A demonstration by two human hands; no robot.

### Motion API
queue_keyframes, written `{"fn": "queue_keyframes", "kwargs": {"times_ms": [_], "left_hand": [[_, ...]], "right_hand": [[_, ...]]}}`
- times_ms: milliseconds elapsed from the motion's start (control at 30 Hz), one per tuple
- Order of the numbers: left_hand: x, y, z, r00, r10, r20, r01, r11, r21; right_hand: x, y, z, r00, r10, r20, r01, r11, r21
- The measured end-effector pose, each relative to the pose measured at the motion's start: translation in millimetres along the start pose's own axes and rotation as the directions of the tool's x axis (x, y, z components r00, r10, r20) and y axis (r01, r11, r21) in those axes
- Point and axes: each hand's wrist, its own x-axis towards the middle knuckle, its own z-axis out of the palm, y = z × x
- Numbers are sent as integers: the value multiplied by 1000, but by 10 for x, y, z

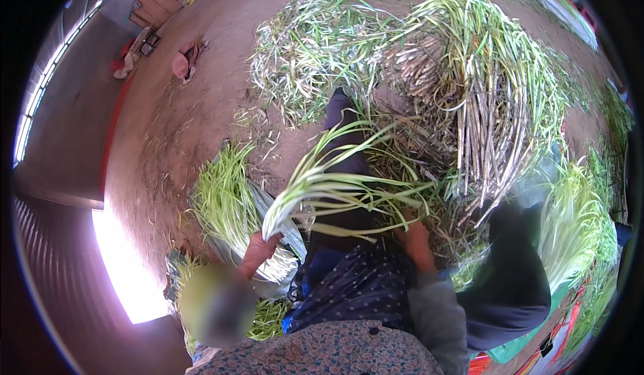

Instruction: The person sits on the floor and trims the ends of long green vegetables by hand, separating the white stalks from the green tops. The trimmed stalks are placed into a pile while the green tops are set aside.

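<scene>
My left hand grips the white ends of a bunch of long-leaved greens. Its yellow-green leaves fan out to the right across my dark-trousered leg. My right hand is low beside my thigh, near the drooping leaf tips; its fingers are partly hidden. Beside my left hand, a pile of similar greens lies with white ends toward me, on grey sheeting. Ahead to the right lies a large heap of unpeeled stalks with brownish stems and green tops.
A heap of loose leaf scraps lies on the dirt floor ahead. More pale greens lie at the right, by a green sheet. Pink cloth and cardboard lie far left. A blurred round area covers the lower left.
</scene>
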Motion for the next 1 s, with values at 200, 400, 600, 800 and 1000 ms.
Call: {"fn": "queue_keyframes", "kwargs": {"times_ms": [200,400,600,800,1000], "left_hand": [[85,1832,12,904,-10,426,312,696,-646],[698,2415,449,835,294,465,307,452,-838],[1040,2455,1003,828,338,446,337,335,-880],[1024,2343,1302,858,282,430,333,333,-882],[758,2017,1598,819,254,515,401,388,-830]], "right_hand": [[-146,-648,-735,957,51,285,-176,885,430],[-262,-1037,-1073,993,-32,111,-79,512,856],[-286,-1233,-1108,974,-226,-22,99,335,937],[-335,-1213,-939,986,-132,98,-9,549,836],[-369,-1101,-940,991,-50,126,-84,508,857]]}}
